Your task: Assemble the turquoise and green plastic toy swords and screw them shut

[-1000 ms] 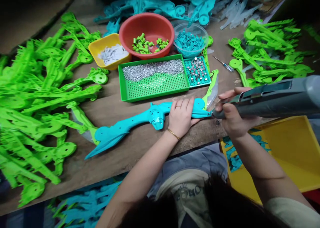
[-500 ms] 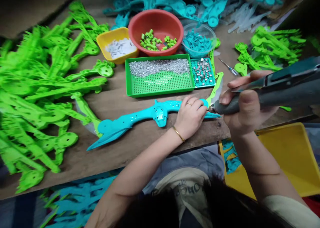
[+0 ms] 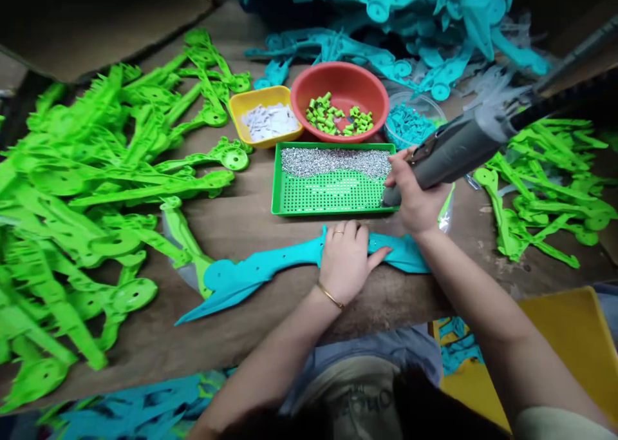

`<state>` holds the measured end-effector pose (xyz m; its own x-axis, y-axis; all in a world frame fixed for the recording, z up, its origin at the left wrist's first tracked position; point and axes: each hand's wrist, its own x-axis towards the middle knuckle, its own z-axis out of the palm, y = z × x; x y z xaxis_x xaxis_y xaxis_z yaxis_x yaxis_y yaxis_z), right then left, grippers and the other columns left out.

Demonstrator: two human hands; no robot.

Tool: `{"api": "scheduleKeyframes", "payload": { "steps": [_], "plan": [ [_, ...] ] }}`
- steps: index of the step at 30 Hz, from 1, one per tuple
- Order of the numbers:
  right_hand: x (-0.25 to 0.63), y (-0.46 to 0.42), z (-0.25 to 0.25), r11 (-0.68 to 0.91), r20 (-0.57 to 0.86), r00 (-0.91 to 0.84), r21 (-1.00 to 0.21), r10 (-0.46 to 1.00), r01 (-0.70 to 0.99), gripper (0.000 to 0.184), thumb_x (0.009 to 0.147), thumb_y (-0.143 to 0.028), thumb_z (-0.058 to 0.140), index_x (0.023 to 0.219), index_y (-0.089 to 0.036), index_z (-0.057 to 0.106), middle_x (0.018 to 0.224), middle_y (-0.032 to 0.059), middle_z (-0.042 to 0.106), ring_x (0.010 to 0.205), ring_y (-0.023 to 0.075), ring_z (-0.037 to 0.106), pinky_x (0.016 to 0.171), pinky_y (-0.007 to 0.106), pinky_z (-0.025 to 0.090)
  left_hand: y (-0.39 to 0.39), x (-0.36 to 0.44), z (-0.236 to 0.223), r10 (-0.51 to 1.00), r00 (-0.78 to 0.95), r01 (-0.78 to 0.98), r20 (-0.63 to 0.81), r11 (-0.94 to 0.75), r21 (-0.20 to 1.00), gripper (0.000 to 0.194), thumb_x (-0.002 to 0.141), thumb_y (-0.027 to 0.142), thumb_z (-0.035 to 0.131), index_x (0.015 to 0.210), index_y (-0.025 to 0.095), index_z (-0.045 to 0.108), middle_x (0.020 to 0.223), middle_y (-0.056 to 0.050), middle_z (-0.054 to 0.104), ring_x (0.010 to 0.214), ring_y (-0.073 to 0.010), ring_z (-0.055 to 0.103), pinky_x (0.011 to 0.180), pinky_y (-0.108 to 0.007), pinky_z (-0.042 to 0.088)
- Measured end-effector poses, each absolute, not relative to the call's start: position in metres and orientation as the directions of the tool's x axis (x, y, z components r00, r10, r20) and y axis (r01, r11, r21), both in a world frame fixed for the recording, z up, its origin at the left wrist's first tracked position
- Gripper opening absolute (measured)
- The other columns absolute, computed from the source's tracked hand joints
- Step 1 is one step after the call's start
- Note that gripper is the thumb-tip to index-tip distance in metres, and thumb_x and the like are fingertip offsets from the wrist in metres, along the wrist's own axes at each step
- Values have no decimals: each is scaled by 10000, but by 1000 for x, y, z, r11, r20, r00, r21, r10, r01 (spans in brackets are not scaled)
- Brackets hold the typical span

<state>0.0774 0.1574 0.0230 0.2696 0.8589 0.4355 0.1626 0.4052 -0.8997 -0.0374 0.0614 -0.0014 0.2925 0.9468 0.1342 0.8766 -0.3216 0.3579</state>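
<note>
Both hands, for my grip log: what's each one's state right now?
Left hand: laid across the turquoise piece; whether it grips cannot be told.
Right hand: closed, holding the grey tool, tip at the green tray.

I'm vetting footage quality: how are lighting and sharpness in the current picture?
Head view: the upper corners fall very dark; same view, the green parts toward the left edge look smeared and stretched, while the green tray and the blue part under the left hand, nearer the middle, look clearer.

The bow-shaped plastic piece (image 3: 290,256) is turquoise; the rectangular plastic tray (image 3: 333,194) at its twelve o'clock, hole-dotted green.
</note>
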Motion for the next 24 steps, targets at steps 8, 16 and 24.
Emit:
{"api": "scheduleKeyframes", "payload": {
  "steps": [8,16,24],
  "plan": [
    [72,152,22,495,489,245,-868,837,41,140,820,-354,708,897,-266,630,843,-44,648,531,68,586,518,241,520,65,-45,-1,943,321,866,83,-328,377,536,839,625,589,1048,139,673,976,-96,664,951,-291,575,841,-438,442],
    [55,155,24,510,500,182,-860,847,-12,126,824,-316,714,907,-267,633,841,-53,648,531,52,581,512,209,530,61,-42,-1,946,290,867,146,-324,378,511,824,601,629,1022,131,673,934,-96,654,925,-290,576,829,-433,445],
    [53,157,11,479,480,179,-876,859,49,138,817,-359,707,866,-256,631,750,-63,616,488,58,541,499,240,511,61,-41,-3,943,290,854,161,-331,401,523,826,604,624,1037,127,665,948,-89,649,950,-283,568,862,-428,441]
  ]
}}
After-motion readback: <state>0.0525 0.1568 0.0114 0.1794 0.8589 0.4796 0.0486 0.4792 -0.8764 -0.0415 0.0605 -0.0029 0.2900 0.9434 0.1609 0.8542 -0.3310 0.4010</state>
